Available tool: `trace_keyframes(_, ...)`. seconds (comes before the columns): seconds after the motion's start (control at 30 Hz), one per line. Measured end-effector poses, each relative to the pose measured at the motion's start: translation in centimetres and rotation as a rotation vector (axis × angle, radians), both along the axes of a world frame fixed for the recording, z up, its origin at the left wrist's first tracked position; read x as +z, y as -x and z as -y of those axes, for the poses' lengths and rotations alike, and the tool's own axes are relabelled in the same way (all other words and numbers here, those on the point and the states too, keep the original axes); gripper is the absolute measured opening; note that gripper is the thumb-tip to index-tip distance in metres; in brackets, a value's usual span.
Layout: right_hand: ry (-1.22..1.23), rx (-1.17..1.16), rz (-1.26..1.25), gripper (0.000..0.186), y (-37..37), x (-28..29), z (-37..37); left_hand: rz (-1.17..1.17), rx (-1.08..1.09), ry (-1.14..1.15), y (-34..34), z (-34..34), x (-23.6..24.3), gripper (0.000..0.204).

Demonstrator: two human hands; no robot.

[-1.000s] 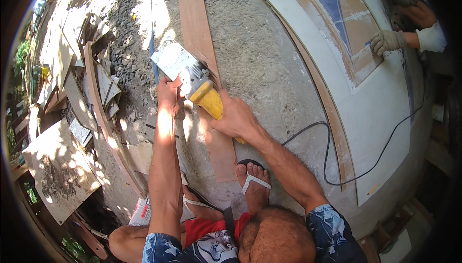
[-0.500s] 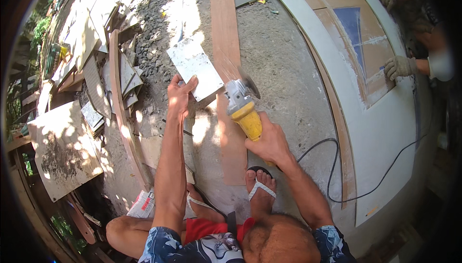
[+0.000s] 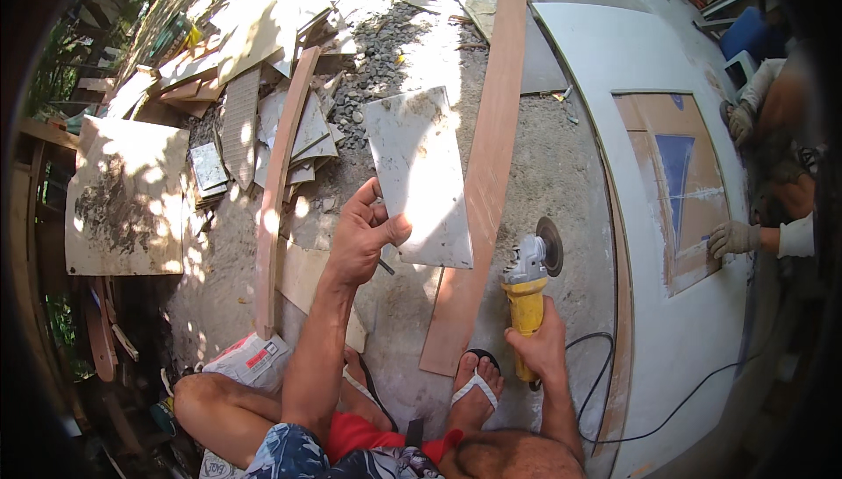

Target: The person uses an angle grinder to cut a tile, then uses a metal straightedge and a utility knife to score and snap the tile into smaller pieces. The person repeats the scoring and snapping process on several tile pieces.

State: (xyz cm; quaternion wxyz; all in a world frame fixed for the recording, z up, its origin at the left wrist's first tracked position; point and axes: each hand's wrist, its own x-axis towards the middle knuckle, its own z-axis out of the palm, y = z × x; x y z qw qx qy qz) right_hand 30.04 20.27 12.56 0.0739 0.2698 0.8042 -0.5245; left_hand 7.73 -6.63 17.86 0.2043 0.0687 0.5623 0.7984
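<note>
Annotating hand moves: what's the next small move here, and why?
Probably tilt the white panel to check its lower edge. The left hand holds it up by its lower left side, while the right hand holds the angle grinder off to the right, its disc apart from the panel.

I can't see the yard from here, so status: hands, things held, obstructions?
Left hand pinching white panel. Right hand gripping yellow angle grinder, disc apart from panel. Brown plank on ground; black cord looped right of grinder.
</note>
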Motion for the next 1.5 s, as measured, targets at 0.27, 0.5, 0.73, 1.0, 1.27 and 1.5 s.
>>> trace_keyframes(0.27,-0.016,-0.005,-0.016,0.056,-1.2,-0.3,0.2,0.082,-0.115,-0.154,-2.8,-1.5,1.7,0.075)
trace_keyframes(0.5,-0.051,0.003,-0.004,0.057,-1.4,-0.3,0.4,0.149,-0.174,-0.293,-3.1,-1.5,1.2,0.075)
trace_keyframes(0.73,-0.037,-0.016,-0.010,0.054,-1.3,0.1,0.5,-0.439,0.076,0.314,-4.1,-3.0,3.5,0.029)
trace_keyframes(1.0,-0.014,-0.033,-0.011,0.055,-1.8,-0.6,0.0,-0.728,0.104,0.681,-4.1,-2.8,3.7,0.020)
trace_keyframes(1.27,-0.038,-0.044,-0.015,0.055,-1.8,-0.3,-0.2,-0.660,0.104,0.625,-3.8,-3.2,3.6,0.023)
trace_keyframes(1.5,0.037,-0.064,-0.030,0.054,-0.7,0.2,-0.1,0.010,-0.050,0.472,-4.0,-4.0,-9.4,0.042)
